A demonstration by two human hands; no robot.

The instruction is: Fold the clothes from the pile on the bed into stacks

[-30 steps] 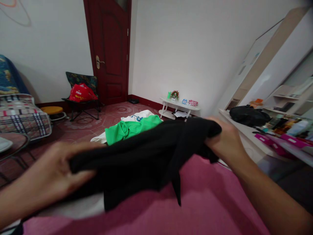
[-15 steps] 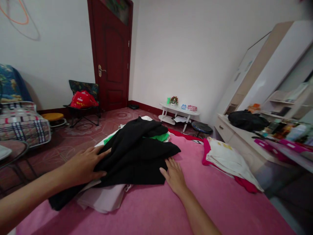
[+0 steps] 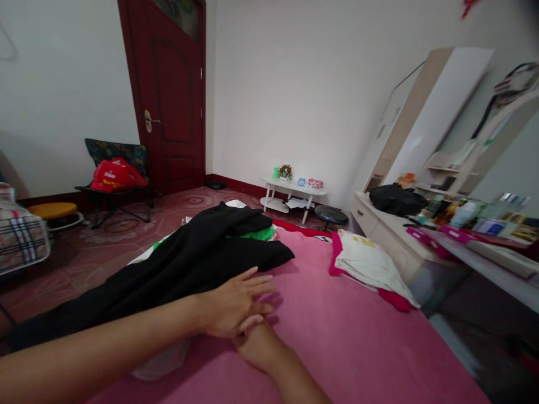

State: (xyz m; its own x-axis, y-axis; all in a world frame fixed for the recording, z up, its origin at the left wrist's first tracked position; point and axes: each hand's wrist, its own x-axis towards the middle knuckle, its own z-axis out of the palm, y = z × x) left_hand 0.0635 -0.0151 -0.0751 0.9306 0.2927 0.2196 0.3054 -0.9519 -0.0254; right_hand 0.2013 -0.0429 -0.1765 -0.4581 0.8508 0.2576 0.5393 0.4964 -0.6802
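Note:
A black garment [image 3: 177,264] lies spread over a pile on the pink bed cover [image 3: 337,342], with one long part reaching out to the left. Green cloth [image 3: 263,234] and white cloth [image 3: 234,203] peek out at its far side. My left hand [image 3: 238,300] crosses over my right hand [image 3: 256,345] beside the garment's near edge. The left fingers are stretched out and apart, holding nothing. My right hand's fingers are hidden under the left one. Pale cloth [image 3: 162,362] shows partly below my left forearm.
Folded white clothes [image 3: 370,261] with pinkish-red cloth lie on the bed's right side. A dressing table [image 3: 387,235] with a black bag [image 3: 398,200] and bottles stands beyond. Farther off are a white side table [image 3: 290,185], a round stool [image 3: 330,214] and a folding chair [image 3: 118,148] holding a red bag [image 3: 118,175].
My left hand has left the garment's left side and moved right, over my right hand. The garment's near part has shifted, and a long part now stretches left. The view has turned slightly right.

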